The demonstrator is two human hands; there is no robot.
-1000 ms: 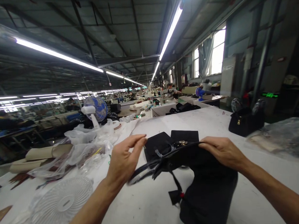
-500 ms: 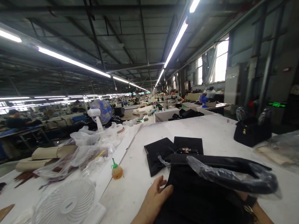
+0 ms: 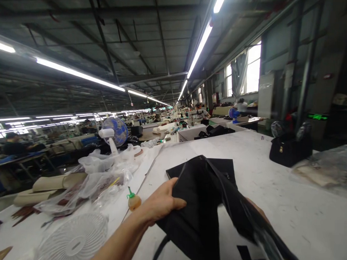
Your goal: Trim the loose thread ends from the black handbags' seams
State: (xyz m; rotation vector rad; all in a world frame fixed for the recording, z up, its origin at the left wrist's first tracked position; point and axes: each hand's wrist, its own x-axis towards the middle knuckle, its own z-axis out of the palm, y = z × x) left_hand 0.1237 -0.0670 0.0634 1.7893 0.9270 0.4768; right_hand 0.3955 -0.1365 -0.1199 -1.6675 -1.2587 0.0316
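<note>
A black handbag (image 3: 198,215) hangs tilted and partly folded between my hands over the white table. My left hand (image 3: 166,200) is closed on its left edge, thumb on the near side and fingers behind. Behind the bag's right part, my right hand (image 3: 258,208) shows only in part; its fingers are hidden, but it supports that side. A plastic-wrapped handle (image 3: 268,241) slants down at the lower right, blurred. Flat black pieces (image 3: 226,170) lie on the table beyond, mostly covered by the bag.
Left of my hand stands a small oil bottle (image 3: 134,201) with a green cap. A white fan (image 3: 75,240) and crumpled clear plastic (image 3: 99,169) lie further left. Another black handbag (image 3: 290,150) and plastic wrap (image 3: 329,167) sit at the right. A blue fan (image 3: 116,131) stands behind.
The bag has turned and folded, its wrapped handle swinging down to the lower right. My left hand has moved up and left with its edge. The view has shifted slightly.
</note>
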